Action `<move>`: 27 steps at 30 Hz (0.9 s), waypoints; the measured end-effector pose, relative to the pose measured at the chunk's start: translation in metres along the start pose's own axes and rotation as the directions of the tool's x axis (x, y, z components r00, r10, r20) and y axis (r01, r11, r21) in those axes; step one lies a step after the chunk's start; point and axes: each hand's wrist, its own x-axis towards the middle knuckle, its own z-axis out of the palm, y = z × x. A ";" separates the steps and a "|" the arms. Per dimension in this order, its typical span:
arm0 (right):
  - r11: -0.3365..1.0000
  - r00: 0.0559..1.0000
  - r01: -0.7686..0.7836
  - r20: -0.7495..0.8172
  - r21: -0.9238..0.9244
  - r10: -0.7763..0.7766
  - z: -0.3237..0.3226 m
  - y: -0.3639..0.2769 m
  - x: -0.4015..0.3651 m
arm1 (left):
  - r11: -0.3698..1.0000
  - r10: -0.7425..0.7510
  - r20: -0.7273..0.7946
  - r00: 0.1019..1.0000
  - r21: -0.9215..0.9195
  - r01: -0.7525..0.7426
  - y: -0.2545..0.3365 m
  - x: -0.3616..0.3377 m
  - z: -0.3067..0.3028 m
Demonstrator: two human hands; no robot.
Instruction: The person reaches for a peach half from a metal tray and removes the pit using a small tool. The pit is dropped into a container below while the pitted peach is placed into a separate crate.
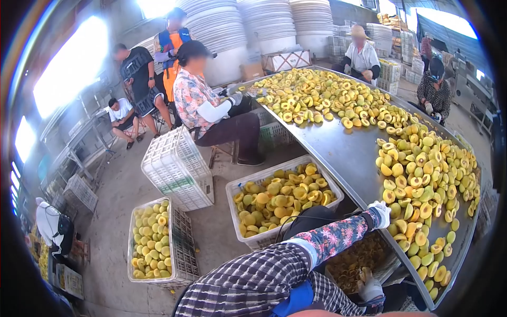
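Peach halves (422, 179) lie on the steel table (343, 153), right at the gloved left hand (380, 213), which rests on the table's edge. The gloved right hand (369, 288) hangs lower, below that edge. Neither hand's grip can be told. A crate (264, 171) of peaches sits behind the left forearm.

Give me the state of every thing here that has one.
left hand, gloved, resting at table edge
right hand, gloved, low, grip unclear
table, heaped with halved peaches
near crate, full
floor crate, full
far crate, tipped over, empty
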 end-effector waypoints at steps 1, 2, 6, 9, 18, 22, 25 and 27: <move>1.000 1.000 0.016 -0.006 -0.006 -0.016 0.000 0.000 -0.001 | 1.000 0.012 0.023 1.000 0.018 -0.012 0.000 0.001 -0.002; 1.000 1.000 0.011 -0.003 -0.006 -0.011 0.000 0.000 -0.003 | 0.999 0.022 0.046 0.999 0.033 -0.024 0.000 0.000 -0.003; 0.999 0.999 -0.038 0.009 -0.024 0.038 0.000 -0.001 0.000 | 0.988 0.150 -0.048 0.988 0.030 -0.148 -0.013 0.008 0.009; 0.999 0.996 -0.030 -0.079 -0.020 0.028 0.011 0.012 -0.003 | 0.978 0.197 -0.118 0.973 -0.052 -0.204 -0.019 0.006 0.007; 0.992 0.993 -0.113 0.028 0.056 0.112 -0.010 -0.015 -0.012 | 0.990 0.133 0.116 0.984 0.021 -0.136 -0.019 0.012 -0.002; 0.989 0.992 -0.128 0.002 0.074 0.128 -0.011 -0.016 -0.012 | 0.990 0.107 0.067 0.992 -0.101 -0.100 -0.024 0.018 0.001; 0.976 0.985 -0.168 -0.004 0.136 0.170 -0.016 -0.022 -0.015 | 0.957 0.212 -0.051 0.976 -0.194 -0.218 -0.031 0.016 -0.001; 0.978 0.986 -0.153 -0.051 0.141 0.161 -0.014 -0.023 -0.019 | 0.776 0.159 -0.065 0.985 -0.609 -0.165 -0.035 0.020 -0.002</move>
